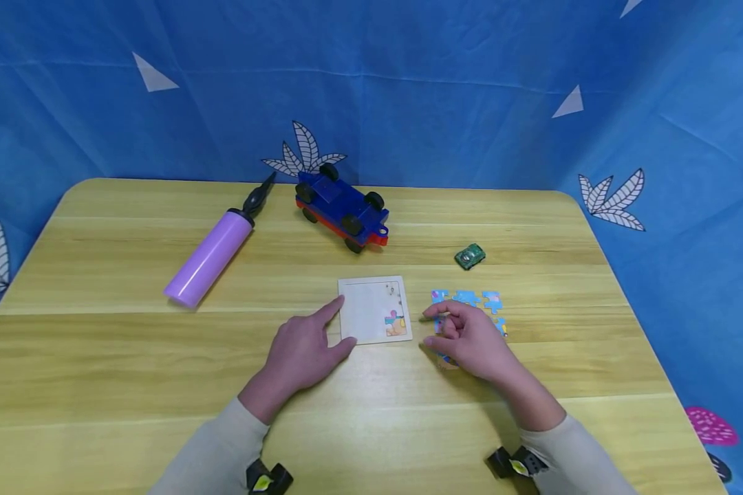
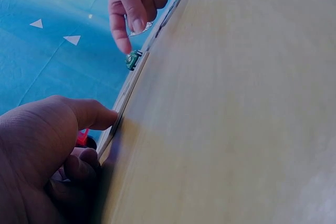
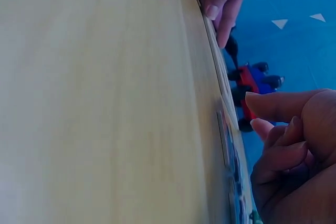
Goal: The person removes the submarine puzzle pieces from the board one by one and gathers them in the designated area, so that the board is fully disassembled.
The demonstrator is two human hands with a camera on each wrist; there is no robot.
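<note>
A square puzzle frame [image 1: 371, 280] lies on the table in front of me. One blue and peach jigsaw piece [image 1: 395, 324] sits in its lower right corner. My left hand [image 1: 300, 348] touches the frame's left edge with index finger and thumb spread; in the left wrist view its other fingers are bent. Above a group of loose jigsaw pieces [image 1: 467, 297] hovers my right hand [image 1: 470, 338], which hides some of them. Its thumb [image 3: 275, 107] and index finger stand apart, with nothing visible between them.
Behind the frame, a blue and red toy vehicle [image 1: 340, 206] lies with wheels up. A purple hand pump [image 1: 210, 258] with a black nozzle lies to the left. The small green toy car [image 1: 470, 256] stands behind the loose pieces. Blue cloth [image 1: 371, 89] hangs beyond the wooden table [image 1: 99, 357].
</note>
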